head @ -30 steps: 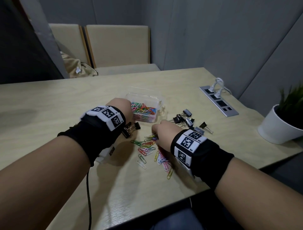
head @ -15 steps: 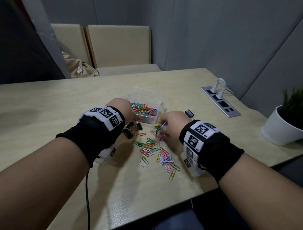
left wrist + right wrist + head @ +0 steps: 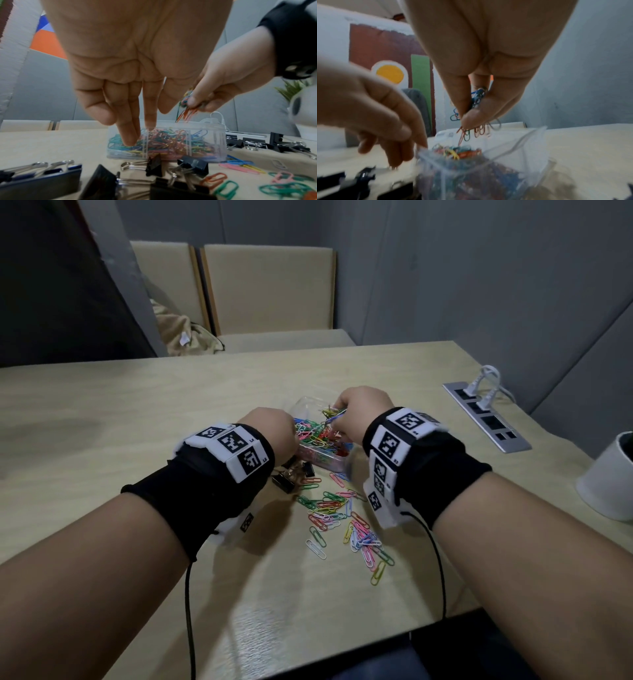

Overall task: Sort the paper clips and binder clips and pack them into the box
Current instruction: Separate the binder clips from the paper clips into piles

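A clear plastic box (image 3: 320, 455) holds a heap of coloured paper clips (image 3: 171, 140). My right hand (image 3: 342, 419) hovers just above the box and pinches a bunch of paper clips (image 3: 476, 100) between thumb and fingers, with clips dangling over the opening (image 3: 186, 112). My left hand (image 3: 286, 440) stands at the box's near left side, fingers (image 3: 130, 132) straight and touching its wall. More loose paper clips (image 3: 346, 518) lie on the table in front of the box. Black binder clips (image 3: 291, 477) lie under my left wrist, and others (image 3: 257, 143) lie right of the box.
A power socket strip (image 3: 486, 412) with white plugs is set into the table at the right. A white plant pot (image 3: 609, 477) stands near the right edge. Two beige chairs (image 3: 270, 292) stand beyond the far side. Cables hang from both wrists.
My right hand has picked up a bunch of paper clips from the loose pile and carried it up and away to above the box. My left hand has stayed beside the box.
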Available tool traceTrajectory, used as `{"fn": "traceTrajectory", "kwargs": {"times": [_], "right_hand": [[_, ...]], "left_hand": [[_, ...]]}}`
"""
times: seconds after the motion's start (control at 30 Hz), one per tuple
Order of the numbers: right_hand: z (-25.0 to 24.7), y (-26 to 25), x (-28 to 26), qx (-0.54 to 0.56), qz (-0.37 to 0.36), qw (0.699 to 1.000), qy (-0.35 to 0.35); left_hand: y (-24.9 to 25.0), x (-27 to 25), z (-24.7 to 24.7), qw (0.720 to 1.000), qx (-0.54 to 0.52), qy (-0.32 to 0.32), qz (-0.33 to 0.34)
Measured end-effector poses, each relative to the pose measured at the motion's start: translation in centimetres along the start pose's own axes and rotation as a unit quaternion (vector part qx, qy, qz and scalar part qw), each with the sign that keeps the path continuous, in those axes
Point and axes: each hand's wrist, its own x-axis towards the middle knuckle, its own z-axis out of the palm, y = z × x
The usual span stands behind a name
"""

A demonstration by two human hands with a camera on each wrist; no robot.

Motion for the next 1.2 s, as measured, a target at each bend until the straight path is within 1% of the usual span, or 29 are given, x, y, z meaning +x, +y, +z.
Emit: {"fn": "traceTrajectory", "kwargs": {"times": [0.1,0.17,0.2,0.27,0.3,0.33,0.4,0.47,0.57,0.63,0.73,0.87,0.93,1.03,1.07,1.13,1.2], "right_hand": [[0.3,-0.8,0.3,-0.056,-0.024,0.998,-0.032],[0.2,-0.8,0.1,-0.056,-0.034,0.996,-0.053],[0.0,-0.6,-0.1,-0.05,-0.034,0.997,-0.049],[-0.5,-0.2,-1.2,-0.04,-0.032,0.998,-0.025],[-0.7,0.2,-1.9,-0.041,-0.033,0.998,-0.017],[-0.9,0.5,-2.7,-0.046,-0.031,0.998,-0.023],[-0.9,1.2,-4.8,-0.07,-0.022,0.994,-0.083],[-0.6,1.8,-7.1,-0.124,-0.011,0.978,-0.167],[-0.1,2.5,-10.0,-0.202,0.009,0.946,-0.252],[0.6,2.9,-11.2,-0.219,0.022,0.935,-0.277],[2.2,3.1,-11.9,-0.228,0.048,0.935,-0.267],[3.0,3.0,-10.7,-0.158,0.06,0.961,-0.217],[3.0,2.8,-9.7,-0.156,0.04,0.967,-0.2],[2.9,2.7,-8.4,-0.182,-0.004,0.97,-0.163],[2.8,2.8,-7.9,-0.185,-0.009,0.97,-0.157],[2.8,3.2,-7.3,-0.145,0.0,0.978,-0.152],[2.9,3.7,-7.2,-0.115,-0.012,0.979,-0.167]], "left_hand": [[0.1,-0.5,-0.2,1.0,-0.018,0.006,0.003],[0.1,-1.0,-0.3,0.999,-0.051,0.017,0.006],[0.3,-1.4,-0.3,0.997,-0.066,0.025,0.015],[0.9,-2.2,-0.2,0.995,-0.078,0.032,0.05],[1.4,-2.7,0.0,0.994,-0.073,0.02,0.076],[1.9,-3.1,0.3,0.993,-0.061,0.0,0.101],[2.7,-4.0,1.0,0.99,-0.026,-0.051,0.131],[3.2,-4.5,1.9,0.985,0.035,-0.09,0.141],[3.6,-4.5,2.8,0.983,0.086,-0.106,0.124],[3.8,-4.6,2.8,0.984,0.088,-0.106,0.112],[4.2,-4.5,2.7,0.984,0.09,-0.113,0.107],[5.0,-4.2,2.5,0.981,0.093,-0.119,0.123],[5.5,-4.2,2.4,0.979,0.099,-0.118,0.132],[6.0,-4.2,2.6,0.977,0.104,-0.116,0.145],[6.0,-4.2,2.6,0.977,0.103,-0.114,0.146],[5.7,-4.0,2.7,0.982,0.072,-0.105,0.14],[5.5,-4.1,2.5,0.984,0.051,-0.102,0.136]]}}
